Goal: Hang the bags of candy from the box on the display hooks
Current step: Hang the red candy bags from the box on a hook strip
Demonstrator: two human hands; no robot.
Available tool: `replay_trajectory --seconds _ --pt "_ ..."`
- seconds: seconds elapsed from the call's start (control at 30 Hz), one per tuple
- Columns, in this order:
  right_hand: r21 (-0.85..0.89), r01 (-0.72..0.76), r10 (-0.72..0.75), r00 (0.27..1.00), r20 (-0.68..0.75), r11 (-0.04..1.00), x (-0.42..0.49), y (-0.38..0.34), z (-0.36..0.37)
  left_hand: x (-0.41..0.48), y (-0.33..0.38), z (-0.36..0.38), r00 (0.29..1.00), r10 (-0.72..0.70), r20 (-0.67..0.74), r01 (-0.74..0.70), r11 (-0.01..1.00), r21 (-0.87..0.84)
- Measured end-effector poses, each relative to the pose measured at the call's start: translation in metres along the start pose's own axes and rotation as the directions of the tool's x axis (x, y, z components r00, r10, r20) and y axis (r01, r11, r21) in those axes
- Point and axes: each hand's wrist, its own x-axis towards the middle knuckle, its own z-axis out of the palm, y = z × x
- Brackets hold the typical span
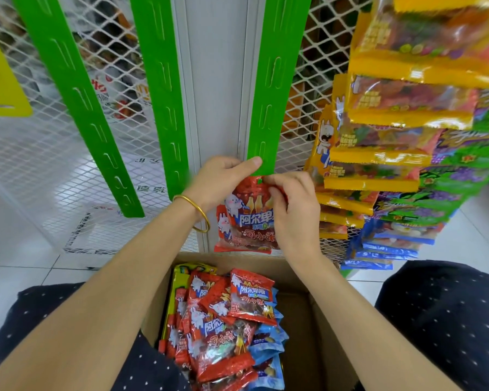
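A red candy bag (pixel 244 218) hangs upright at the bottom end of the right green hanging strip (pixel 268 103). My left hand (pixel 220 182) pinches the strip's lower end, thumb on its front. My right hand (pixel 294 210) grips the bag's top right edge near its hang hole. Below, an open cardboard box (pixel 331 334) between my knees holds several red candy bags (pixel 229 328), blue bags (pixel 268 348) and a yellow one (pixel 181 275).
Two more bare green strips (pixel 158 88) (pixel 76 103) hang left against white wire mesh (pixel 40 153). To the right, strips loaded with yellow bags (pixel 393 125), green bags (pixel 463 165) and blue bags (pixel 387 249) hang close by. A yellow strip (pixel 0 86) is at far left. White tiled floor lies around.
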Motion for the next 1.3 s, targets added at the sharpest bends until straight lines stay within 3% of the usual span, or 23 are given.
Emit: replay_trajectory --seconds 0.17,0.3,0.53,0.67,0.73,0.83,0.9,0.97,1.03,1.1,1.2,1.3 --pt "0.019 -0.062 0.060 0.994 0.087 0.998 -0.009 0.010 0.001 0.000 -0.002 0.000 0.999 -0.033 0.036 0.030 0.996 0.087" --pt "0.010 -0.064 0.062 0.988 0.139 0.998 -0.014 0.019 0.001 -0.005 -0.007 -0.002 0.997 0.016 0.072 -0.027 0.988 0.155" --pt "-0.032 0.006 -0.003 0.995 0.097 0.999 -0.055 0.029 -0.006 -0.011 -0.022 -0.004 0.988 0.153 -0.003 -0.147 0.956 0.255" --pt "-0.089 -0.230 0.237 0.968 0.076 0.969 -0.110 0.045 -0.003 -0.024 -0.027 -0.008 0.947 0.303 -0.104 -0.246 0.896 0.371" --pt "-0.184 -0.347 0.387 0.879 0.277 0.920 -0.133 0.062 0.011 -0.031 -0.030 -0.012 0.910 0.385 -0.152 -0.291 0.856 0.426" --pt "-0.352 -0.418 0.545 0.590 0.596 0.837 -0.156 0.088 0.036 -0.041 -0.034 -0.014 0.871 0.433 -0.233 -0.293 0.837 0.462" --pt "-0.432 -0.421 0.589 0.388 0.709 0.797 -0.168 0.098 0.046 -0.046 -0.039 -0.014 0.875 0.397 -0.279 -0.261 0.870 0.419" --pt "-0.483 -0.410 0.607 0.262 0.750 0.774 -0.180 0.102 0.051 -0.049 -0.044 -0.013 0.886 0.331 -0.325 -0.219 0.916 0.335" --pt "-0.480 -0.401 0.603 0.279 0.747 0.780 -0.188 0.103 0.055 -0.050 -0.048 -0.011 0.897 0.232 -0.377 -0.151 0.961 0.232" --pt "-0.452 -0.377 0.580 0.381 0.720 0.809 -0.190 0.102 0.058 -0.048 -0.055 -0.008 0.915 0.082 -0.395 -0.039 0.992 0.116" --pt "-0.422 -0.344 0.542 0.464 0.701 0.839 -0.190 0.101 0.060 -0.045 -0.071 -0.001 0.938 -0.166 -0.306 0.170 0.985 -0.013" --pt "-0.419 -0.266 0.496 0.500 0.710 0.868 -0.188 0.101 0.056 -0.046 -0.082 0.012 0.927 -0.329 -0.181 0.336 0.942 0.010"
